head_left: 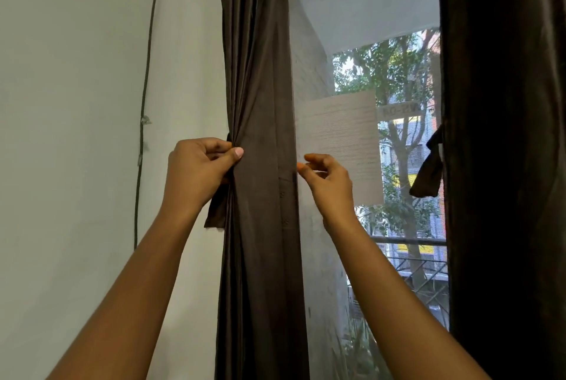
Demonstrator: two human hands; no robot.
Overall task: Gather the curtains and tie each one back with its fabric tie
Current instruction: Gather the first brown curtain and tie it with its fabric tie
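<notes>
The left curtain [260, 103], dark brown, hangs in a gathered column between the white wall [76, 103] on the left and the window [367, 27] on the right. The left hand [199, 171] grips the curtain's left edge about halfway up, the thumb pressed on the front of the folds and the other fingers curled behind them. A strip of its fabric tie [216, 211] hangs just below that hand, beside the wall. The right hand [327, 177] is raised at the curtain's right edge with its fingers loosely curled and slightly apart, holding nothing; whether the fingertips touch the cloth cannot be told. Farther right, the right curtain [505, 165] hangs dark, with a second tie [428, 171] dangling at its left edge. A sheet of paper [340, 146] is on the glass, and a thin cable [144, 103] runs down the wall.
</notes>
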